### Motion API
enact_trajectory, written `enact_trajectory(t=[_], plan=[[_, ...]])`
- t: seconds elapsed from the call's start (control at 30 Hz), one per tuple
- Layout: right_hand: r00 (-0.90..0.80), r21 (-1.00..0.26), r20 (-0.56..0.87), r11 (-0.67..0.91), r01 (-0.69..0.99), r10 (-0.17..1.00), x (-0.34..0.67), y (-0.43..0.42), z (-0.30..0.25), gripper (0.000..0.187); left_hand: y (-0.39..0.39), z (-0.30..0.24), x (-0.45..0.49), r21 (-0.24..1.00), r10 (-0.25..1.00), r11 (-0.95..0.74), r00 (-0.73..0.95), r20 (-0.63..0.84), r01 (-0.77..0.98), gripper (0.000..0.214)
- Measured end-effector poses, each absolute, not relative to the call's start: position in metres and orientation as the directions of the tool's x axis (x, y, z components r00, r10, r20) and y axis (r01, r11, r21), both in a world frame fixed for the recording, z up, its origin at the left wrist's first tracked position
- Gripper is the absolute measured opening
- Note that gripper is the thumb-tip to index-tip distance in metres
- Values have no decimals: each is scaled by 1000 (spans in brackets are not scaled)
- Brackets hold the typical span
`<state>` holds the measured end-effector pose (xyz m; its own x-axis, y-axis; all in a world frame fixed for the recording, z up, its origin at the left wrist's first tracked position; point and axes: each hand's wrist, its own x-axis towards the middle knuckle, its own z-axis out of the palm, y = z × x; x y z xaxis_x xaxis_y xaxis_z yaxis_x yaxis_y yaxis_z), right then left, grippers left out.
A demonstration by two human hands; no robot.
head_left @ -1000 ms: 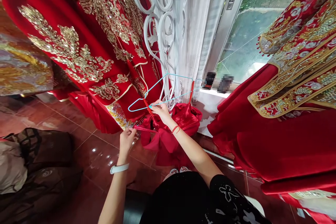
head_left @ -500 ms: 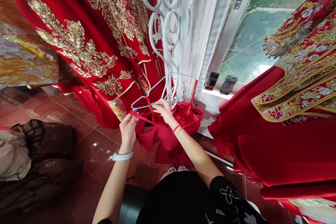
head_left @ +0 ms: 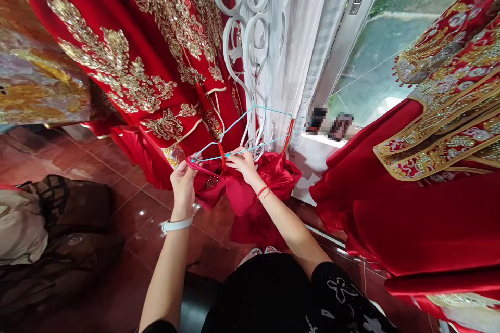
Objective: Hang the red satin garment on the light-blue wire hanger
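A light-blue wire hanger hangs from the white scrollwork, with a crimson garment drooping beneath it. Red straps loop over the hanger: a bright red strap on its right side and another beside my right hand. My left hand, closed, pinches a crimson strap at the hanger's left end. The strap lies around or against that tip; which one I cannot tell. Closed on the hanger's lower bar near its left side is my right hand. Its fingertips partly cover the bar and the nearby strap.
Red gowns with gold embroidery hang at the left, and a beaded red and gold outfit hangs at the right. White metal scrollwork stands ahead, beside a glass door. Dark bags sit on the tiled floor.
My left hand has moved slightly left and up, bringing the crimson strap to the hanger's left tip. My right hand has stayed in place on the bar.
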<state>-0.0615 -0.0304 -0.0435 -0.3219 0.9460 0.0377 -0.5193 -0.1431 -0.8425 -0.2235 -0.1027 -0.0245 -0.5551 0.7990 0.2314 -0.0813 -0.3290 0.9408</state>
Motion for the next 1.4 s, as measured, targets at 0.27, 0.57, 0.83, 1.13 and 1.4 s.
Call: enact_trajectory(t=[0.27, 0.57, 0.83, 1.13, 1.4], plan=[[-270, -856, 49, -99, -508, 962, -57, -33, -47, 41, -91, 3, -222, 948, 900, -296, -298, 318, 118, 51], [-269, -872, 41, -97, -480, 962, -56, -34, -45, 42, -67, 32, -211, 803, 910, -342, -41, 412, 488, 38], [-228, -890, 7, -98, -445, 974, -57, -31, -44, 39, -64, 33, -203, 725, 933, -240, -53, 356, 645, 23], [-225, -906, -6, -101, -411, 974, -50, -31, -41, 35, -58, 30, -206, 749, 951, -276, 59, 303, 602, 29], [-225, -984, 85, 46, -172, 971, -6, -26, -50, 20, -57, 29, -207, 703, 925, -273, -22, 379, 657, 32]])
